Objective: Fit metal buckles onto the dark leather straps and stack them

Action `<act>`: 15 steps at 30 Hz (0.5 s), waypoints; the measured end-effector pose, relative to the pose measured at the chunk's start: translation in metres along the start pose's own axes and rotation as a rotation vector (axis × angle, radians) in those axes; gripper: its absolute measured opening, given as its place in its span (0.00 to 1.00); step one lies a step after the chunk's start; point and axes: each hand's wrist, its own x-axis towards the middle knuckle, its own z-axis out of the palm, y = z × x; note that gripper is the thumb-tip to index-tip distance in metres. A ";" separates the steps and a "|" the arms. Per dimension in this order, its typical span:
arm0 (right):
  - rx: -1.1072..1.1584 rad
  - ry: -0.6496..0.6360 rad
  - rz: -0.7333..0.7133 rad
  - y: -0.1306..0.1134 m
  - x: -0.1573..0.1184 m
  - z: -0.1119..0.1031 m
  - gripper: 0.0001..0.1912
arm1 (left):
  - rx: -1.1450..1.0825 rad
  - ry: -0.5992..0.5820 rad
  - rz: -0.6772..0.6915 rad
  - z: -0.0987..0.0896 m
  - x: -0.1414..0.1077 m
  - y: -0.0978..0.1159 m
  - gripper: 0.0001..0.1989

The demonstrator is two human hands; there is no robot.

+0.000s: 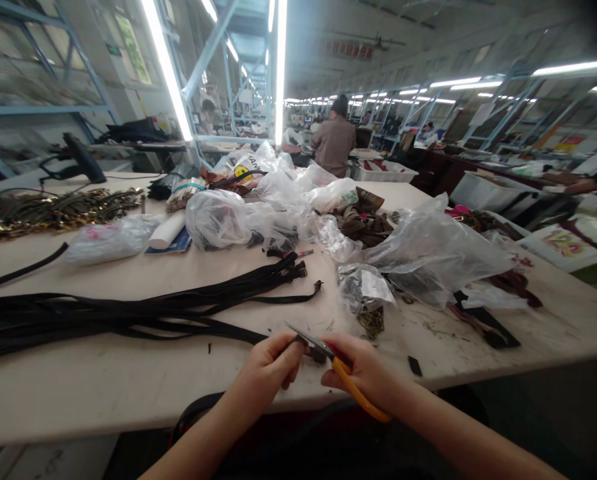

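My left hand point(271, 365) pinches the end of a black strap point(238, 331) near the table's front edge. The strap trails off to the left beside a bundle of similar black straps point(178, 303). In my right hand point(361, 367) is a pair of scissors point(351, 385) with orange handles, my fingers through the loops. Its blades point left and lie at the strap end, just by my left fingertips. How far the blades are parted is hard to make out. A small dark cut piece point(415, 366) lies right of my right hand.
Clear plastic bags point(428, 250) pile up across the table's middle and right. A small bag point(366, 288) of metal bits sits ahead of my hands. Brass-coloured hardware point(58, 207) is heaped at the left. A person point(334, 140) stands farther back; another person's arm point(586, 185) shows at right.
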 end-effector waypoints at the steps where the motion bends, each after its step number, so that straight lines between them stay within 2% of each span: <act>1: 0.020 -0.007 0.014 0.006 0.003 -0.001 0.20 | -0.008 0.015 -0.005 -0.002 0.003 0.002 0.15; 3: 0.036 0.029 0.058 0.022 0.017 -0.010 0.20 | -0.008 0.046 -0.010 -0.007 0.009 0.004 0.14; 5: -0.069 0.148 0.129 0.041 0.045 -0.030 0.22 | -0.011 0.078 -0.003 -0.013 0.016 0.005 0.13; 7: -0.261 0.304 0.189 0.058 0.089 -0.061 0.24 | -0.023 0.113 0.002 -0.019 0.022 0.003 0.13; 9: -0.421 0.421 0.219 0.067 0.138 -0.102 0.28 | -0.039 0.143 -0.001 -0.027 0.027 -0.002 0.15; 12: -0.518 0.490 0.260 0.065 0.197 -0.155 0.30 | -0.060 0.167 -0.013 -0.040 0.033 -0.009 0.16; 14: -0.555 0.485 0.276 0.056 0.214 -0.163 0.29 | -0.070 0.191 -0.009 -0.046 0.033 -0.011 0.15; 15: -0.569 0.466 0.273 0.050 0.213 -0.154 0.28 | -0.072 0.217 0.008 -0.047 0.031 -0.010 0.14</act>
